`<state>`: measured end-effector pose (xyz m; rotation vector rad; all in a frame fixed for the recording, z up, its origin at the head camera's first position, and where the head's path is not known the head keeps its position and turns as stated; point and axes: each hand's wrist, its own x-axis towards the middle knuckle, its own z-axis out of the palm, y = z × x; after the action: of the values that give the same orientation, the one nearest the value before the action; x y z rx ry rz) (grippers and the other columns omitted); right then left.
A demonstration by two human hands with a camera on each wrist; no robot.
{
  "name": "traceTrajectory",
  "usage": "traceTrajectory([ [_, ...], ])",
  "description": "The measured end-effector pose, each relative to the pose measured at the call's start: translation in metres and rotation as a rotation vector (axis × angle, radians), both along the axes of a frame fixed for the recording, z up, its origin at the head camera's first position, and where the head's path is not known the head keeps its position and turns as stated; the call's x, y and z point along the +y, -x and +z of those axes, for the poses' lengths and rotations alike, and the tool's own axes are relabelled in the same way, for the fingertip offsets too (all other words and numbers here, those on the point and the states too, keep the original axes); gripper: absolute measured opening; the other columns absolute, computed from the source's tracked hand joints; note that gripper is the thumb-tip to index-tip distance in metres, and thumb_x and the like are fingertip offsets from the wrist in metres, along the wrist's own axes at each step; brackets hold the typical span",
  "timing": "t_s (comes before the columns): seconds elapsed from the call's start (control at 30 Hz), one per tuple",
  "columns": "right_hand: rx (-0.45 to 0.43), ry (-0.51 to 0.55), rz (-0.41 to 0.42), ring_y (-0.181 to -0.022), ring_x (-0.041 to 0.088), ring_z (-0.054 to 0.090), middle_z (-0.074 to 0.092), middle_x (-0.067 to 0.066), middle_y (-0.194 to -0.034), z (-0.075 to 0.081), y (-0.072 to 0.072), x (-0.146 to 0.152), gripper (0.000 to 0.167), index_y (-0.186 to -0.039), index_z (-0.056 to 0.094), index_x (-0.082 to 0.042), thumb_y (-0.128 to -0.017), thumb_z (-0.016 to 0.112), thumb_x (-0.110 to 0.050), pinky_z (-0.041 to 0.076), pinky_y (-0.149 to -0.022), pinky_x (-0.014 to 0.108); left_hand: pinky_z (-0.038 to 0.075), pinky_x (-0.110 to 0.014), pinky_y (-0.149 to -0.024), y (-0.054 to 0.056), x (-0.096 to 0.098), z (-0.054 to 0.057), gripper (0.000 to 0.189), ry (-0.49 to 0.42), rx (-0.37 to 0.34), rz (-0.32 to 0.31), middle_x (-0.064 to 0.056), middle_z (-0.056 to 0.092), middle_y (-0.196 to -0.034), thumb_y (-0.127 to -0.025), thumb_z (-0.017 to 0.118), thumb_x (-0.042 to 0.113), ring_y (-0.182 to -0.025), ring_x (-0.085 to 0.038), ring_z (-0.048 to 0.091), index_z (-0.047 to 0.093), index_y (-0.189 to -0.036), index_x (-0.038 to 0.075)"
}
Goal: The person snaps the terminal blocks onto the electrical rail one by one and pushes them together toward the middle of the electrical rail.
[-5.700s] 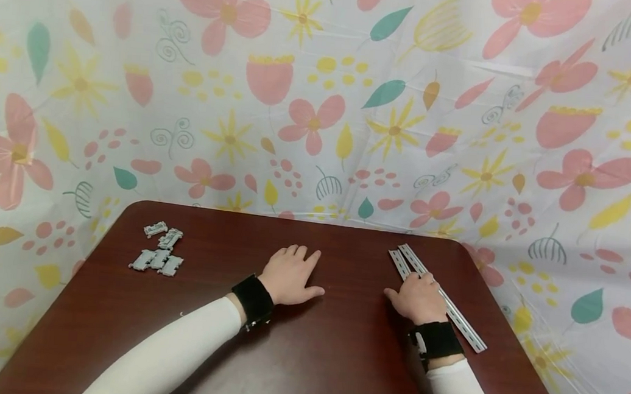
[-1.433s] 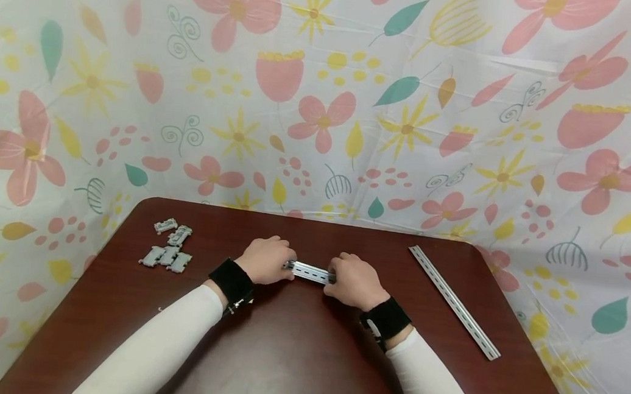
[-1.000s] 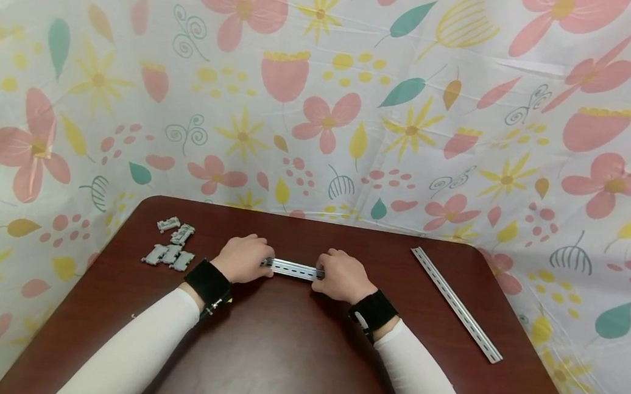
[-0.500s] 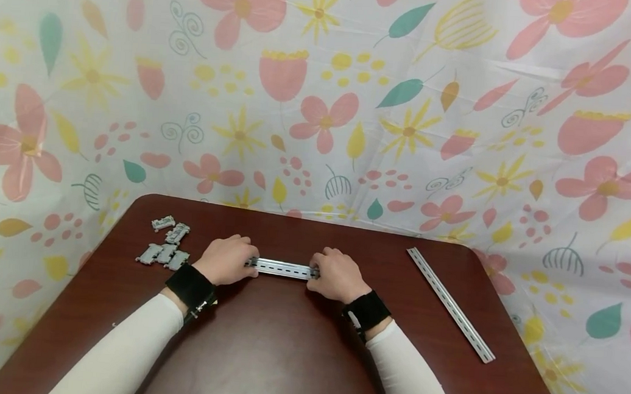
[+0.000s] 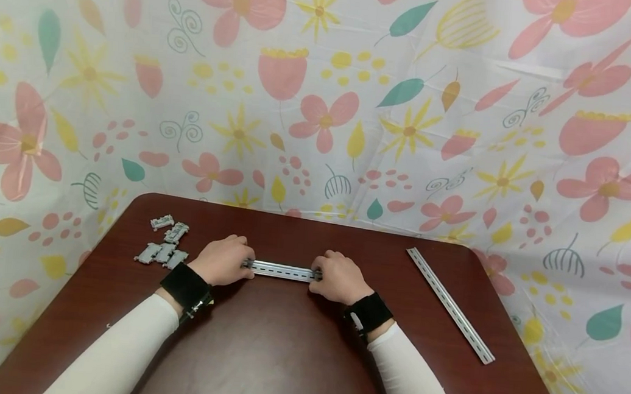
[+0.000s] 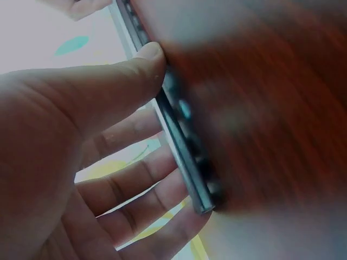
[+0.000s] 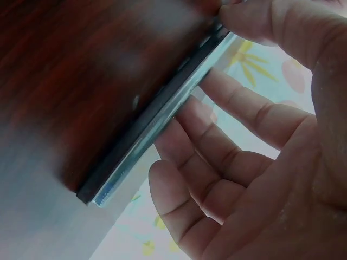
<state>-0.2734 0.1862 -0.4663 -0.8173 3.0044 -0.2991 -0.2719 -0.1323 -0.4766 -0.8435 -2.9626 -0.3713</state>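
Observation:
A slotted metal DIN rail (image 5: 281, 271) lies crosswise at the middle of the dark table. My left hand (image 5: 222, 260) pinches its left end and my right hand (image 5: 339, 278) grips its right end. In the left wrist view, my thumb presses the near edge of the rail (image 6: 183, 149), and my fingers sit along its far side. From the right wrist, the rail (image 7: 157, 122) runs between thumb and fingers, its end sticking out past them. Both ends are hidden by my hands in the head view.
A second DIN rail (image 5: 451, 305) lies slanted near the table's right edge. Several grey terminal blocks (image 5: 165, 252) are grouped at the back left, close to my left wrist strap. A floral curtain (image 5: 322, 100) hangs behind the table (image 5: 260, 352).
My right hand was resting on two rails at the right; one now lies mid-table in both hands. Over the last second or so, the held rail and both hands shifted left, then settled.

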Motion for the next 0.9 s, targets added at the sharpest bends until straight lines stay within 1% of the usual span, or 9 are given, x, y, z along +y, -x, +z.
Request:
traceTrajectory([
  [0.17, -0.024, 0.018, -0.005, -0.088, 0.021, 0.056, 0.062, 0.003, -0.101, -0.001, -0.001, 0.003, 0.028, -0.114, 0.08, -0.012, -0.09, 0.09, -0.024, 0.052, -0.079, 0.042, 0.055, -0.04, -0.072, -0.002, -0.002, 0.003, 0.022, -0.002, -0.013, -0.011, 0.001, 0.061, -0.098, -0.096, 0.091, 0.035, -0.094, -0.022, 0.058, 0.085, -0.109, 0.019],
  [0.27, -0.028, 0.017, -0.008, -0.09, 0.022, 0.057, 0.062, 0.004, -0.102, -0.002, -0.001, 0.005, 0.029, -0.115, 0.08, -0.012, -0.091, 0.09, -0.024, 0.052, -0.081, 0.042, 0.055, -0.04, -0.074, -0.003, -0.004, 0.004, 0.022, -0.003, -0.021, -0.022, 0.001, 0.062, -0.101, -0.097, 0.09, 0.033, -0.096, -0.022, 0.059, 0.085, -0.112, 0.018],
  [0.37, -0.03, 0.017, -0.004, -0.091, 0.023, 0.056, 0.062, 0.005, -0.103, -0.002, -0.001, 0.005, 0.029, -0.115, 0.079, -0.01, -0.091, 0.089, -0.023, 0.053, -0.082, 0.043, 0.056, -0.04, -0.074, -0.003, -0.009, 0.004, 0.024, -0.004, -0.024, -0.029, -0.001, 0.065, -0.105, -0.097, 0.09, 0.032, -0.099, -0.023, 0.06, 0.085, -0.116, 0.017],
  [0.43, -0.029, 0.018, 0.004, -0.091, 0.023, 0.056, 0.062, 0.005, -0.103, -0.002, -0.001, 0.005, 0.029, -0.115, 0.079, -0.01, -0.091, 0.088, -0.021, 0.052, -0.082, 0.043, 0.057, -0.041, -0.076, -0.004, -0.015, 0.005, 0.028, -0.005, -0.024, -0.022, -0.002, 0.066, -0.107, -0.097, 0.09, 0.033, -0.102, -0.024, 0.061, 0.085, -0.118, 0.017],
  [0.53, -0.036, 0.015, 0.012, -0.091, 0.023, 0.056, 0.062, 0.005, -0.103, -0.002, -0.001, 0.004, 0.029, -0.116, 0.079, -0.01, -0.091, 0.088, -0.021, 0.052, -0.082, 0.043, 0.059, -0.044, -0.08, -0.006, -0.028, 0.006, 0.035, -0.011, -0.021, -0.001, -0.002, 0.069, -0.111, -0.096, 0.09, 0.037, -0.105, -0.025, 0.063, 0.084, -0.123, 0.016],
  [0.67, -0.045, 0.002, 0.007, -0.092, 0.022, 0.054, 0.061, 0.004, -0.103, -0.003, -0.001, 0.003, 0.029, -0.118, 0.079, -0.011, -0.093, 0.087, -0.024, 0.051, -0.082, 0.042, 0.06, -0.05, -0.086, -0.01, -0.052, 0.011, 0.042, -0.043, -0.019, 0.018, -0.006, 0.071, -0.114, -0.095, 0.09, 0.04, -0.109, -0.029, 0.065, 0.083, -0.126, 0.012],
  [0.77, -0.044, 0.004, 0.0, -0.092, 0.022, 0.054, 0.06, 0.004, -0.103, -0.003, 0.0, 0.003, 0.028, -0.117, 0.078, -0.011, -0.094, 0.087, -0.024, 0.051, -0.082, 0.042, 0.06, -0.054, -0.09, -0.011, -0.073, 0.012, 0.045, -0.056, -0.006, 0.042, -0.007, 0.072, -0.118, -0.095, 0.09, 0.04, -0.113, -0.032, 0.067, 0.082, -0.129, 0.011],
  [0.83, -0.046, 0.004, -0.003, -0.092, 0.022, 0.053, 0.06, 0.004, -0.103, -0.003, -0.001, 0.003, 0.027, -0.117, 0.078, -0.011, -0.094, 0.087, -0.023, 0.05, -0.082, 0.042, 0.06, -0.056, -0.09, -0.012, -0.087, 0.011, 0.048, -0.055, 0.006, 0.058, -0.009, 0.072, -0.12, -0.095, 0.091, 0.041, -0.113, -0.034, 0.067, 0.081, -0.13, 0.011],
  [0.9, -0.053, 0.005, -0.005, -0.092, 0.022, 0.053, 0.06, 0.003, -0.103, -0.003, -0.001, 0.004, 0.027, -0.118, 0.078, -0.012, -0.095, 0.086, -0.024, 0.05, -0.082, 0.042, 0.06, -0.057, -0.091, -0.013, -0.1, 0.01, 0.051, -0.052, 0.001, 0.088, -0.012, 0.072, -0.124, -0.093, 0.092, 0.041, -0.115, -0.036, 0.068, 0.08, -0.133, 0.01],
])
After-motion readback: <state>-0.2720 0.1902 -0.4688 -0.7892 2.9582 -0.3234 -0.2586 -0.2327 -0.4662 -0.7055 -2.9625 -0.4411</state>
